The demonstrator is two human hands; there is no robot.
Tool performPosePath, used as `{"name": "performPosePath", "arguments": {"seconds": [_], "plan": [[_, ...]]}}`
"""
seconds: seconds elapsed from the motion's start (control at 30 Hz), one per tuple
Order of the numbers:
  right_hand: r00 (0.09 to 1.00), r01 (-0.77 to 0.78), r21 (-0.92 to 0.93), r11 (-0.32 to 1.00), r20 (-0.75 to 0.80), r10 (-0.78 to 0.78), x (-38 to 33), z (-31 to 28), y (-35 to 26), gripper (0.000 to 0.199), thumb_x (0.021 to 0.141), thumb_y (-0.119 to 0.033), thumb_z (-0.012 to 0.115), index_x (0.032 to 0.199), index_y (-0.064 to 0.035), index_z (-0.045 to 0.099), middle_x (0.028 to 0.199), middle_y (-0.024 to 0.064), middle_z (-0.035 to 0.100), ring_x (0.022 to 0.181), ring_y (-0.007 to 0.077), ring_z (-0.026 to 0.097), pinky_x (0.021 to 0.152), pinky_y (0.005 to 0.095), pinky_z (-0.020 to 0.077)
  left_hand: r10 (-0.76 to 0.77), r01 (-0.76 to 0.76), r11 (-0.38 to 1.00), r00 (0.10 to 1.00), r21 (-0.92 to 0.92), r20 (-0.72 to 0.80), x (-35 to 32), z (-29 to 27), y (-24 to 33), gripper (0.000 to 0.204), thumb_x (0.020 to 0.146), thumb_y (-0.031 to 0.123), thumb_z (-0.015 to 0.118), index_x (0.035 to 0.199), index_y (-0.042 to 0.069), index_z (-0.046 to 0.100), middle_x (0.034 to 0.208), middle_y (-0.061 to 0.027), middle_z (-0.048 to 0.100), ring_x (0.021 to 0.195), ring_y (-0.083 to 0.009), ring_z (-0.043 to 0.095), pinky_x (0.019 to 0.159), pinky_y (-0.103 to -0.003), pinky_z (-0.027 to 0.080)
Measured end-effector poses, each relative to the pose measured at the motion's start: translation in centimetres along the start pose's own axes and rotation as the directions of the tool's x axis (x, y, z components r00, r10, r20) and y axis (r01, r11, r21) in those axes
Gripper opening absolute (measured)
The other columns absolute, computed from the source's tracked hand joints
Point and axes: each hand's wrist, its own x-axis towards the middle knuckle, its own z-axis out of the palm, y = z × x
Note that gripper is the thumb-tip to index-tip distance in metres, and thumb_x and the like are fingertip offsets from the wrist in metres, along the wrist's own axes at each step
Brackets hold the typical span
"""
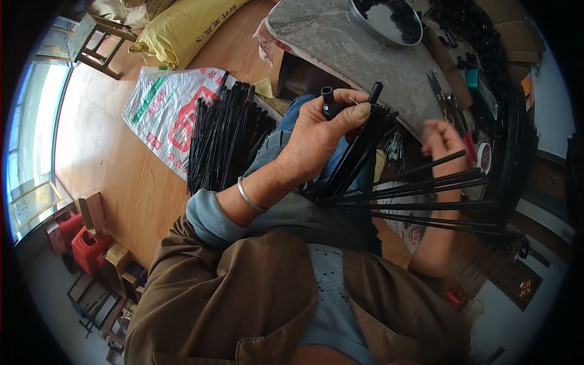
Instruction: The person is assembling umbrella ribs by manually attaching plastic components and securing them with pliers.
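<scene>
My left hand is closed around a short black tube with a hollow, flared end. Its thumb and forefinger pinch together, and a thin pale sliver shows by them. Just past the thumb a second black tube end sticks up; whether this hand holds it I cannot tell. A bundle of long black rods lies across my lap, and several loose rods fan out to the right. Beyond those rods is my right hand, with bent, blurred fingers near the table edge. What it holds, if anything, is not clear.
A grey table bears a metal bowl of black pieces, scissors and piled black parts. More black rods lie on a white sack to the left. A yellow sack, a wooden stool and red plastic stools stand around.
</scene>
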Motion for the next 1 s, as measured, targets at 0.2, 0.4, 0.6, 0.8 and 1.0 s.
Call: {"name": "performPosePath", "arguments": {"seconds": [0.2, 0.4, 0.6, 0.8, 1.0], "plan": [[0.897, -0.187, 0.603, 0.776, 0.427, -0.115, -3.2, 5.9, -1.2, 0.041, 0.082, -0.018, 0.071, 0.116, 0.0014, 0.055, 0.104, 0.0073, 0.062, 0.094, 0.0138, 0.058, 0.086, 0.0254, 0.045, -0.005, 0.005, 1.0, 1.0, 0.024, 0.004, -0.2, 0.7, 0.2, 0.021, 0.092, 0.014, 0.059, 0.111, 0.004, 0.061, 0.095, -0.0017, 0.066, 0.087, -0.0072, 0.061, 0.077, -0.022, 0.05], [0.97, -0.039, 0.634, 0.772, 0.21, -0.123, -3.2, 9.4, -1.6, 0.022, 0.086, -0.015, 0.066, 0.105, -0.0045, 0.063, 0.093, 0.0014, 0.062, 0.087, 0.0096, 0.056, 0.081, 0.0249, 0.0452, 0.094, -0.093, 0.981, 0.996, 0.168, -0.004, -0.5, 1.2, 0.4, 0.022, 0.091, 0.014, 0.06, 0.111, 0.003, 0.061, 0.095, -0.0019, 0.066, 0.086, -0.0074, 0.06, 0.077, -0.023, 0.048], [0.974, -0.064, 0.637, 0.768, 0.208, -0.091, -4.0, 8.8, -3.2, 0.016, 0.088, -0.011, 0.064, 0.102, -0.0029, 0.064, 0.086, -0.0026, 0.062, 0.082, 0.0045, 0.053, 0.074, 0.0202, 0.0434, 0.032, -0.019, 0.982, 0.997, 0.189, -0.065, -0.9, 1.9, 1.0, 0.024, 0.089, 0.013, 0.062, 0.11, 0.002, 0.061, 0.087, 0.0001, 0.064, 0.074, -0.0055, 0.056, 0.067, -0.02, 0.044], [0.964, -0.119, 0.702, 0.702, 0.251, -0.089, -3.8, 8.4, -2.1, 0.016, 0.089, -0.012, 0.064, 0.101, -0.0009, 0.064, 0.089, -0.0002, 0.064, 0.082, 0.0052, 0.054, 0.076, 0.0208, 0.0452, -0.03, 0.043, 0.972, 0.998, 0.232, -0.061, -0.2, 1.5, 1.1, 0.02, 0.088, 0.012, 0.065, 0.106, 0.003, 0.064, 0.085, 0.0009, 0.065, 0.073, -0.0047, 0.055, 0.067, -0.021, 0.046], [0.935, -0.218, 0.774, 0.595, 0.341, -0.101, -3.4, 7.7, -1.0, 0.018, 0.09, -0.014, 0.063, 0.099, 0.0013, 0.062, 0.089, 0.0022, 0.064, 0.081, 0.0065, 0.056, 0.076, 0.0213, 0.0458, -0.066, 0.07, 0.978, 0.997, 0.196, -0.031, -0.1, 1.9, 0.4, 0.023, 0.089, 0.016, 0.063, 0.108, 0.003, 0.062, 0.082, 0.0026, 0.061, 0.068, -0.0032, 0.052, 0.062, -0.019, 0.043]]}}
